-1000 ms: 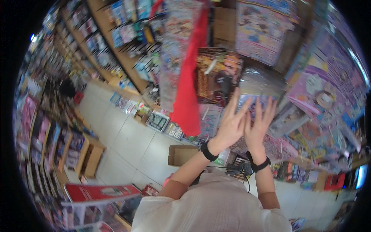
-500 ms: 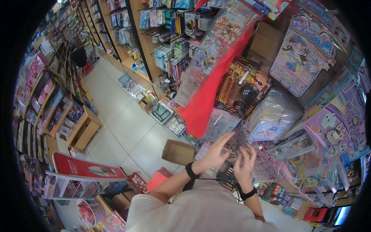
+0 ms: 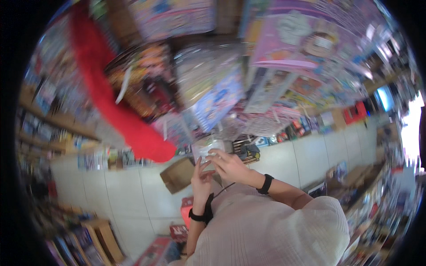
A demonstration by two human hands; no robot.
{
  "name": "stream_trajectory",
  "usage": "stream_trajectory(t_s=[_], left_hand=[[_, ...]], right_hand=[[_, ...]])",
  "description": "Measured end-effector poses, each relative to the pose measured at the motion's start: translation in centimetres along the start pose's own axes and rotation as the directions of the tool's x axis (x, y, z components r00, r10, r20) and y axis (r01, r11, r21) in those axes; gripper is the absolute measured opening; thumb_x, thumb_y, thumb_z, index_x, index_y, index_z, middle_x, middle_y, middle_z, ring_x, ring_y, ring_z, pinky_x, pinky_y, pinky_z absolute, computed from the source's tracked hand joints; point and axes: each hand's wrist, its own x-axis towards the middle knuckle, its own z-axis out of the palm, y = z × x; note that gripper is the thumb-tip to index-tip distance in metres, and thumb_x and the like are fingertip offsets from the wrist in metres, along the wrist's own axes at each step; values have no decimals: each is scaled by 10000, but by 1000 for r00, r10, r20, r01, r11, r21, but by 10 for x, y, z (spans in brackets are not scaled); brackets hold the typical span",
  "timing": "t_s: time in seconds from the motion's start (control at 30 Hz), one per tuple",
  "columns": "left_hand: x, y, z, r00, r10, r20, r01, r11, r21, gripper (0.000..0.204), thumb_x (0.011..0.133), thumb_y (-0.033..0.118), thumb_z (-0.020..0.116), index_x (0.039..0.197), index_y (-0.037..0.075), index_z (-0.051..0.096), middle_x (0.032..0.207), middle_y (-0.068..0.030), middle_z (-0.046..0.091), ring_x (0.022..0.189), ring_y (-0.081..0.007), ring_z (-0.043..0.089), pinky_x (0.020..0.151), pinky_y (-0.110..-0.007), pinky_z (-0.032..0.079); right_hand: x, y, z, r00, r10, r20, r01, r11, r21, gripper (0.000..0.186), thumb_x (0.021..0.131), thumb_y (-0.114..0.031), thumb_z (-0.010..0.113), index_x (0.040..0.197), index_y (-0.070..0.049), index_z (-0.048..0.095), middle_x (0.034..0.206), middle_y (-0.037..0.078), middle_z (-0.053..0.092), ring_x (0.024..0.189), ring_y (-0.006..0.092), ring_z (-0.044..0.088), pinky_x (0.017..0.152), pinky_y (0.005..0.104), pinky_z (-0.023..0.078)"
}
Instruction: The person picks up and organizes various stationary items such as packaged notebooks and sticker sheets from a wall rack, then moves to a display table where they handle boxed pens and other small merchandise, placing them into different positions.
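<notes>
My left hand [image 3: 202, 181] and my right hand [image 3: 234, 169] are close together in front of my body, each with a black band at the wrist. Between their fingertips is a small clear plastic packet [image 3: 205, 150]; its contents are too blurred to make out. The right fingers bend toward the left hand and pinch the packet's lower part. My left fingers press at its lower left edge, the index finger pointing up. Just beyond hangs a spiral-bound booklet with a blue cover [image 3: 218, 103] in clear wrapping.
A red cloth [image 3: 106, 93] hangs at the left beside dark packaged goods [image 3: 146, 80]. Purple illustrated packs [image 3: 288, 44] fill the upper right. An open cardboard box [image 3: 179, 175] stands on the tiled floor [image 3: 126, 190], left of my hands. Shelving [image 3: 104, 239] stands at lower left.
The view has swung right, so the display and red cloth now lie further left. My hands have come closer together, with a clear packet now visible at the fingertips.
</notes>
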Motion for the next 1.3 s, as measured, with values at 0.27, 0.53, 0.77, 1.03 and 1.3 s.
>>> stream_trajectory(t_s=[0.27, 0.53, 0.77, 1.03, 1.3], left_hand=[[86, -36, 63, 931, -213, 298, 143, 960, 239, 351, 783, -65, 469, 1121, 18, 514, 1086, -91, 575, 923, -165, 592, 739, -236, 447], [72, -2, 232, 843, -39, 536, -54, 986, 157, 318, 815, -42, 425, 1117, 3, 518, 1084, -90, 584, 909, -176, 592, 743, -256, 445], [-12, -9, 409, 711, -116, 694, -41, 978, 205, 286, 822, -43, 458, 1103, -25, 509, 1068, -102, 592, 914, -165, 594, 748, -248, 454], [-81, -6, 624, 367, -166, 915, -204, 946, 254, 293, 835, -31, 455, 1126, -24, 482, 1052, -110, 599, 905, -183, 606, 778, -263, 471], [-72, -1, 808, 228, -77, 971, -244, 961, 133, 427, 829, 24, 506, 1238, 38, 387, 1024, -103, 607, 831, -142, 603, 734, -258, 470]], right_hand=[[-93, 76, -69, 938, 328, -114, -343, 926, -156, 296, 740, -59, 528, 1036, -37, 529, 1095, 128, 482, 786, 281, 586, 638, 358, 498], [-212, 124, -138, 805, 568, -173, -594, 777, -208, 275, 760, -100, 510, 1021, -15, 522, 1042, 163, 485, 785, 305, 584, 646, 376, 489], [-345, 168, -216, 760, 649, -29, -632, 728, -266, 358, 756, -186, 573, 1079, -59, 487, 994, 147, 507, 831, 307, 571, 708, 400, 472], [-515, 223, -335, 453, 815, -361, -892, 415, -181, 345, 754, -195, 597, 1050, -44, 502, 954, 157, 537, 837, 314, 567, 712, 402, 459], [-632, 261, -374, 42, 939, -342, -992, 80, 98, 355, 752, -148, 592, 1074, -20, 512, 961, 184, 550, 873, 352, 547, 753, 421, 449]])
